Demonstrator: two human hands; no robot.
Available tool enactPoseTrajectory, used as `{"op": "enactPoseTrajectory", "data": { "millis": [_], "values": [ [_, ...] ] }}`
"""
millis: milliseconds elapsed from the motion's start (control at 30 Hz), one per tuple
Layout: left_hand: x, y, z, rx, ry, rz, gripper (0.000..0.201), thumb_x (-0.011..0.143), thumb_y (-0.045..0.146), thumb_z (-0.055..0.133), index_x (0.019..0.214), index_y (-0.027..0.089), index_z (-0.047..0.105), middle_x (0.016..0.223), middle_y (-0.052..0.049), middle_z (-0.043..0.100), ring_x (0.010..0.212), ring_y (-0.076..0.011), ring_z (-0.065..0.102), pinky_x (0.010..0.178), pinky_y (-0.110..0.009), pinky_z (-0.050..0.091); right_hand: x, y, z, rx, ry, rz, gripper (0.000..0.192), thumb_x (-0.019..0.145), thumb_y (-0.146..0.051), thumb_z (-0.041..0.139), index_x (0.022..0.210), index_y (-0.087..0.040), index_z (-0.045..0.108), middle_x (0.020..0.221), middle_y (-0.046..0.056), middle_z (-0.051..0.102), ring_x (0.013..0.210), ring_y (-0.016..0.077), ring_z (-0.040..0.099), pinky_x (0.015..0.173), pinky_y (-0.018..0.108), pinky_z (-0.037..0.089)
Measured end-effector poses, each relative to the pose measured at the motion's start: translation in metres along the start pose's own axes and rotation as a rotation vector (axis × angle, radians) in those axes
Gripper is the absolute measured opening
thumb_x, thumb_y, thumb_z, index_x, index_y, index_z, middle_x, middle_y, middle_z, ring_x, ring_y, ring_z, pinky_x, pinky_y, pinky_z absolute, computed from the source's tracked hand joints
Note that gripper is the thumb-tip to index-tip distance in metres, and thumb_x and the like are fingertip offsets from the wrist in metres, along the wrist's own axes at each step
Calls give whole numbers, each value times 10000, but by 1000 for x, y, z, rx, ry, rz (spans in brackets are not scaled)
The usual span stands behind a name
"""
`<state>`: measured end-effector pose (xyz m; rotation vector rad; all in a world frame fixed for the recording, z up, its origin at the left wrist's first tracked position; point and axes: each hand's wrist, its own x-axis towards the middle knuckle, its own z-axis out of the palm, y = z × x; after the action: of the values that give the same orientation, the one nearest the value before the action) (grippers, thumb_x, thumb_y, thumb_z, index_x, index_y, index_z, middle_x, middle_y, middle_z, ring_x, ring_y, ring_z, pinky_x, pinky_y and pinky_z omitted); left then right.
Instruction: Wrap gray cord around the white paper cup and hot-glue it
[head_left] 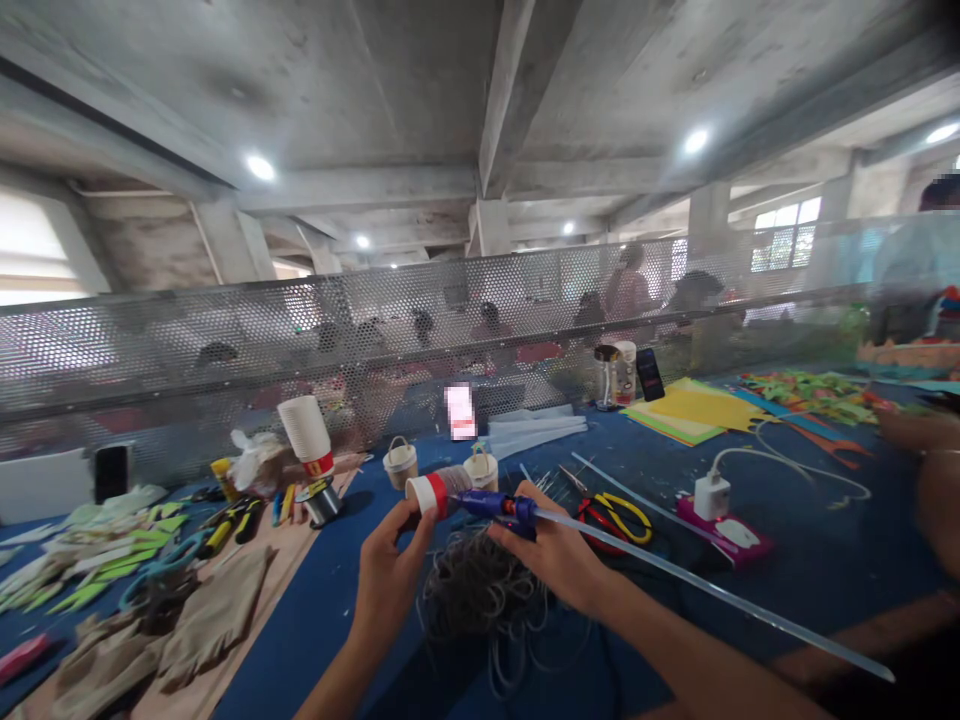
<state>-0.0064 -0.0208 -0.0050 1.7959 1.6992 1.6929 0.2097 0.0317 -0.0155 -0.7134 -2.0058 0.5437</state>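
Note:
My left hand (394,560) is closed around a paper cup (426,494) that lies tilted on its side. The cup has a white rim and a red band, and what looks like grey cord covers its far part. My right hand (559,555) grips a blue hot glue gun (486,503), its nozzle at the cup's side. A long clear glue stick (712,580) sticks out of the gun's back toward the lower right. Below my hands lies a tangled heap of grey cord (480,590). Just beyond the cup stand two small handled cups, a left one (400,464) and a right one (481,471).
Stacked paper cups (305,432), a wire spool (323,502), gloves (214,620) and scissors (161,575) lie left. Yellow-and-red pliers (622,518), a pink power strip (739,540) and coloured sheets (697,408) are right. A perforated metal screen (420,350) borders the table; another person's arm (937,490) shows at right.

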Motion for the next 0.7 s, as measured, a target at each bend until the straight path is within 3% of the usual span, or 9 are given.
{"op": "enactPoseTrajectory", "data": {
  "millis": [700],
  "values": [
    [-1, 1, 1, 10, -38, 27, 300, 869, 413, 578, 961, 155, 699, 888, -29, 706, 838, -206, 613, 752, -252, 448, -1, 1, -1, -4, 36, -1, 191, 906, -386, 581, 851, -217, 510, 786, -28, 511, 739, 149, 514, 678, 260, 401]
  ]
}}
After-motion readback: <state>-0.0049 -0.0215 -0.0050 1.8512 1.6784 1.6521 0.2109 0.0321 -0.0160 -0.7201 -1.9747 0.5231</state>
